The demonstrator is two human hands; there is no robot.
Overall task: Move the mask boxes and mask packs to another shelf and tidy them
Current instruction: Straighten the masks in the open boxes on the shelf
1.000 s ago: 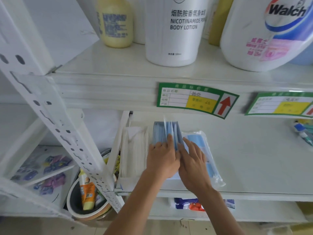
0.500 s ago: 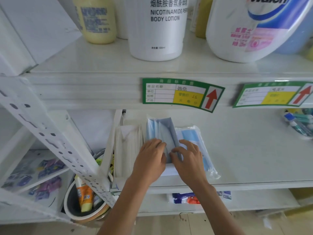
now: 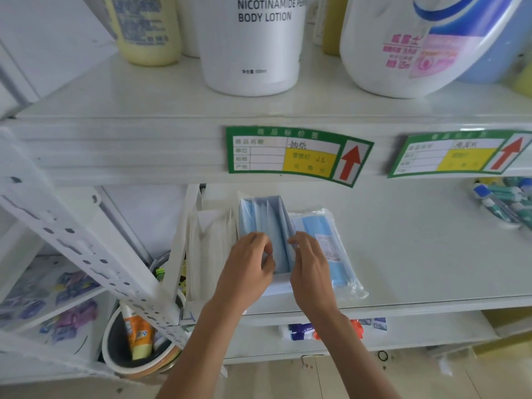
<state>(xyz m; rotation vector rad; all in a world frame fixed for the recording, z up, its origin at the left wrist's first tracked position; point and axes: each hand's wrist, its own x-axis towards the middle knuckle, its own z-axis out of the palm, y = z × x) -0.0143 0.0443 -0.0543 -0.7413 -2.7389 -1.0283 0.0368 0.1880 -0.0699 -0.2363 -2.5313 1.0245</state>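
On the middle shelf (image 3: pixel 417 254) an open box of blue mask packs (image 3: pixel 263 217) stands upright between a box of white masks (image 3: pixel 211 246) on its left and a flat clear pack of blue masks (image 3: pixel 331 246) on its right. My left hand (image 3: pixel 249 269) rests on the left side of the blue box, its fingers curled over the packs. My right hand (image 3: pixel 309 269) presses the blue box's right wall, lying partly over the flat pack. The lower parts of the box and the packs are hidden by my hands.
The upper shelf holds a yellow bottle (image 3: pixel 144 27), a white body lotion tub (image 3: pixel 253 44) and a large white jug (image 3: pixel 408 44). Toothpaste tubes (image 3: pixel 503 200) lie at the far right. A perforated upright (image 3: pixel 86 254) and a basin (image 3: pixel 135 344) stand lower left.
Both hands have slid back toward the front end of the blue box and spread slightly apart. The view has tilted down and moved closer.
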